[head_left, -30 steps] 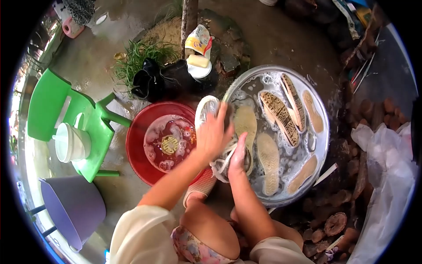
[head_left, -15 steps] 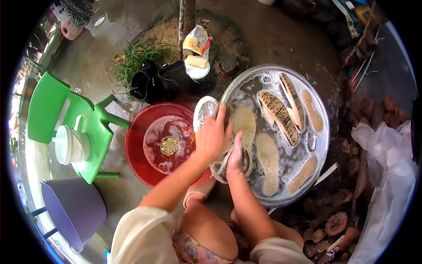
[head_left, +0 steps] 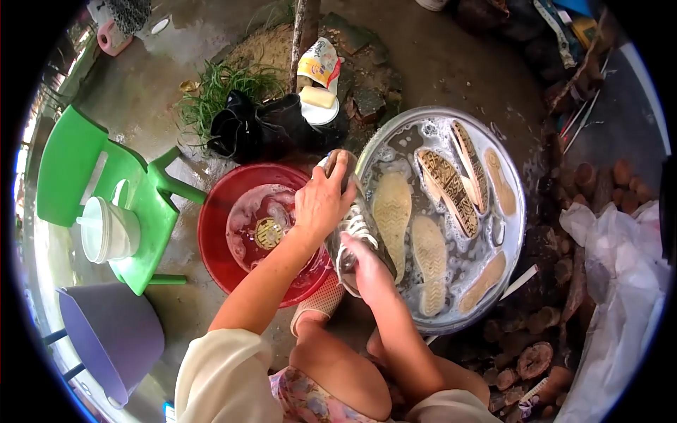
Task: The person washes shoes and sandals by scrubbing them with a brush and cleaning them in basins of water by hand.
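Observation:
A dark shoe with white laces [head_left: 358,227] is tilted over the gap between the red basin [head_left: 209,233] and the metal basin [head_left: 520,204]. Near its toe my left hand [head_left: 323,201] is closed, its fingers wrapped over something dark against the shoe; what lies under them is partly hidden. My right hand [head_left: 370,268] grips the shoe at its opening, thumb by the laces. Suds and a yellowish round pattern show in the red basin. In the metal basin, pale soles [head_left: 429,261] and patterned shoes [head_left: 448,190] lie in soapy water.
A green chair [head_left: 166,211] holds a white bucket [head_left: 106,229] at the left, above a purple tub [head_left: 116,331]. Black boots [head_left: 236,130], a soap bar [head_left: 317,96] and a packet [head_left: 319,63] stand ahead. Cut logs [head_left: 536,359] and plastic sheeting [head_left: 620,261] are at the right.
The shoe has turned, so its laces and dark upper now face up. My left hand has shifted slightly left and curled over the toe; my right hand has moved down and left, closing on the shoe.

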A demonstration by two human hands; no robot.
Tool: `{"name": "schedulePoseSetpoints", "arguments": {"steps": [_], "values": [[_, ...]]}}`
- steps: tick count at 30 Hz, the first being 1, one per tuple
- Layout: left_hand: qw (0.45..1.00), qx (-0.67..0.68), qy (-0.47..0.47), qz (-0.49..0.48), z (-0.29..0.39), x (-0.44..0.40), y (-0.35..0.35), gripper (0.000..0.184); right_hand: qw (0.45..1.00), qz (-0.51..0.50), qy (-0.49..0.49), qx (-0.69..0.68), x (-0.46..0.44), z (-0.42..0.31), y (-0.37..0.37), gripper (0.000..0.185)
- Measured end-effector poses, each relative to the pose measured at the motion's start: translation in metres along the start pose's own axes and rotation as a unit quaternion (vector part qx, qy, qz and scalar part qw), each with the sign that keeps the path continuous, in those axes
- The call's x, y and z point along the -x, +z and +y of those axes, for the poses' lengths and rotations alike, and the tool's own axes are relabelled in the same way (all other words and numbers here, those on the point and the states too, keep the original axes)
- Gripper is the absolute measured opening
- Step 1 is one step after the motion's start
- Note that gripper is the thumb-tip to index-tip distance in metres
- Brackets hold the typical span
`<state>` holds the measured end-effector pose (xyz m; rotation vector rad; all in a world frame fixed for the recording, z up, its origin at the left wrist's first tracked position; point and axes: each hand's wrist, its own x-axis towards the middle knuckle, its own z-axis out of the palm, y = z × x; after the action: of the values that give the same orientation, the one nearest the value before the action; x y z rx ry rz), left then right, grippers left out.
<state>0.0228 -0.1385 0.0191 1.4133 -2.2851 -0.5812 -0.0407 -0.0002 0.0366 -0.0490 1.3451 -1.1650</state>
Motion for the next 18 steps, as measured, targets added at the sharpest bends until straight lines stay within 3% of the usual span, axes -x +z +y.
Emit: {"name": "schedulePoseSetpoints", "arguments": {"steps": [1,2,4,6,8,10,11,13,15,18], "values": [[1.0,0.002,-0.023,-0.012,-0.001,0.003,-0.001,0.061,0.995,-0.014,0.004,0.101,0.007,0.002,-0.005,0.036],[0.999,0.016,-0.029,-0.015,-0.003,0.004,-0.003,0.061,0.938,0.009,-0.067,0.34,0.018,-0.008,-0.002,0.029],[0.998,0.039,-0.045,-0.02,-0.008,0.003,-0.005,0.062,0.898,0.025,-0.164,0.409,0.02,-0.009,-0.011,0.026],[0.997,0.071,-0.033,0.002,-0.01,0.004,-0.003,0.061,0.964,0.026,-0.152,0.216,0.014,-0.017,-0.018,0.024],[0.994,0.107,-0.016,0.028,-0.007,0.007,-0.001,0.06,0.988,0.103,-0.086,0.07,-0.001,-0.003,-0.034,0.02],[0.974,0.132,-0.113,-0.148,0.023,0.024,-0.029,0.053,0.983,0.109,-0.06,-0.133,0.011,-0.017,-0.002,0.014],[0.978,0.162,-0.046,-0.122,0.026,0.051,-0.01,0.058,0.975,0.067,-0.061,-0.202,0.021,-0.023,0.006,0.015],[0.988,0.109,-0.022,-0.11,0.046,0.093,-0.031,0.057,0.948,-0.116,-0.127,-0.267,-0.01,0.013,-0.046,0.035],[0.99,0.1,0.035,-0.093,0.043,0.101,-0.031,0.056,0.945,-0.151,-0.111,-0.268,-0.007,0.001,-0.044,0.052],[0.995,-0.001,0.093,-0.021,0.031,0.071,-0.008,0.049,0.966,0.026,-0.091,-0.241,0.0,-0.008,-0.026,0.059]]}}
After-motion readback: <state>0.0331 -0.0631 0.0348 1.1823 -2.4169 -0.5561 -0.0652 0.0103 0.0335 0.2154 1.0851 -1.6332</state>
